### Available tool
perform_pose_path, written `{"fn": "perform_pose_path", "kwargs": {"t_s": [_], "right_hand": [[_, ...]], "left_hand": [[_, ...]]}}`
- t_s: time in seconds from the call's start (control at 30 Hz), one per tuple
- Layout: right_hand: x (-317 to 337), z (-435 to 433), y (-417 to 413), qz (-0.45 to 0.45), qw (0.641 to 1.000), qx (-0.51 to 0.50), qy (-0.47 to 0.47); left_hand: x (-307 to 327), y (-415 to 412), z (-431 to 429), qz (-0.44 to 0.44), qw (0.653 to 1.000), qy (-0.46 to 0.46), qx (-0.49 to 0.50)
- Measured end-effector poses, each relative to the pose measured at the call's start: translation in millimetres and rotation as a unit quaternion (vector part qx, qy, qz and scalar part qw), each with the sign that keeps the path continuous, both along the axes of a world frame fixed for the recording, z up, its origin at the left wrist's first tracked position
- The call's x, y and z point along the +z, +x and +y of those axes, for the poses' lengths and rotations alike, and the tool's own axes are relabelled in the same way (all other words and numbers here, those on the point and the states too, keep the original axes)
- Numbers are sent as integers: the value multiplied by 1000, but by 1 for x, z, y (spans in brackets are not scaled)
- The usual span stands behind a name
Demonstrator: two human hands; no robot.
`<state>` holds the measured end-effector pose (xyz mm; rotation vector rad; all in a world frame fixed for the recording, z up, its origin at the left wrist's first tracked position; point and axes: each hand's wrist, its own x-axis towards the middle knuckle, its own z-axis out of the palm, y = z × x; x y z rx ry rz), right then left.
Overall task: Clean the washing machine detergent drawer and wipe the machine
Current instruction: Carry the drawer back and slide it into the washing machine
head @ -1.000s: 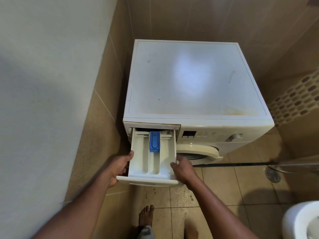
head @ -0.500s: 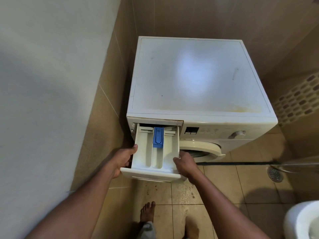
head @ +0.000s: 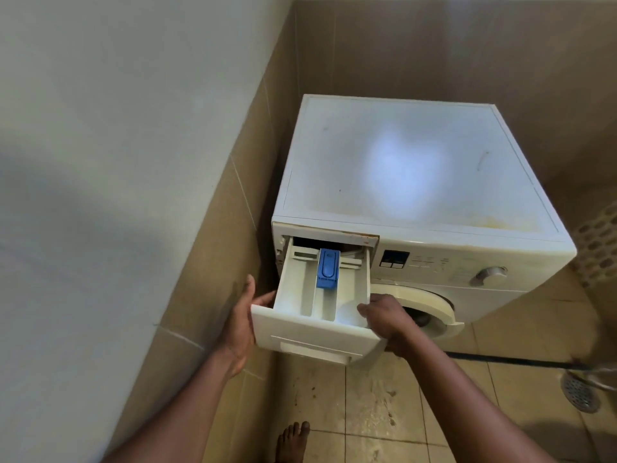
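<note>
A white front-loading washing machine [head: 410, 168] stands in a tiled corner. Its white detergent drawer [head: 314, 335] is pulled far out of the slot at the top left of the front and tilts slightly down. A blue insert [head: 328, 269] sits in the drawer's middle compartment. My left hand [head: 242, 324] grips the drawer's left side near the front panel. My right hand [head: 384, 317] grips the right side wall, fingers over its edge. The round door [head: 430, 305] sits below the control panel, partly hidden behind my right hand.
A tiled wall [head: 207, 255] runs close along the machine's left side. The floor tiles [head: 377, 416] below the drawer are stained. A floor drain [head: 579, 394] and a dark hose [head: 507, 360] lie to the right. My bare foot [head: 293, 441] stands under the drawer.
The drawer has come farther out of its slot and tilted down at the front, both hands moving with it. The camera has shifted, so the machine sits more to the right.
</note>
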<state>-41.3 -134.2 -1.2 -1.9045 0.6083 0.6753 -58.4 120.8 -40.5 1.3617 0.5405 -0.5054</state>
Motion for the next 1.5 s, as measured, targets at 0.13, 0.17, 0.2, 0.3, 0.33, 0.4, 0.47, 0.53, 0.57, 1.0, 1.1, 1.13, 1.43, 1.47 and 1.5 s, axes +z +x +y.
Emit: {"fn": "perform_pose_path", "kwargs": {"t_s": [0.13, 0.17, 0.2, 0.3, 0.33, 0.4, 0.47, 0.53, 0.57, 1.0, 1.1, 1.13, 1.43, 1.47, 1.5], "right_hand": [[10, -7, -4, -7, 1000, 22, 17], [11, -11, -6, -9, 999, 22, 23], [12, -13, -9, -13, 999, 21, 32], [7, -17, -17, -30, 998, 34, 44], [4, -19, -18, -39, 997, 40, 44], [-8, -20, -25, -64, 995, 38, 68], [-23, -22, -32, -96, 989, 16, 113], [-38, -23, -42, -140, 977, 14, 161], [-47, -23, -48, -173, 967, 24, 184], [-146, 9, -98, -502, 857, 22, 112], [-146, 8, -93, -518, 848, 15, 108], [-145, 7, -91, -516, 849, 21, 109], [-142, 2, -83, -518, 848, 69, 89], [-142, 1, -82, -517, 849, 71, 89], [-142, 0, -81, -516, 849, 73, 90]], "left_hand": [[-5, -23, -6, -130, 991, 19, -19], [-9, -24, -6, -154, 987, 34, -33], [-12, -28, -7, -177, 982, 53, -43], [-23, -30, -9, -231, 967, 98, -46], [-27, -29, -10, -244, 963, 107, -38], [-40, -27, -9, -272, 956, 111, -18], [-55, -26, -9, -301, 948, 103, 8], [-67, -23, -9, -328, 939, 103, 23], [-72, -24, -9, -342, 934, 104, 26], [-113, -25, -12, -440, 895, 66, 33], [-109, -24, -12, -444, 893, 70, 31], [-108, -24, -11, -443, 893, 69, 32], [-112, -15, -4, -447, 891, 73, 41], [-112, -15, -4, -449, 890, 73, 39], [-111, -15, -4, -450, 889, 73, 39]]}}
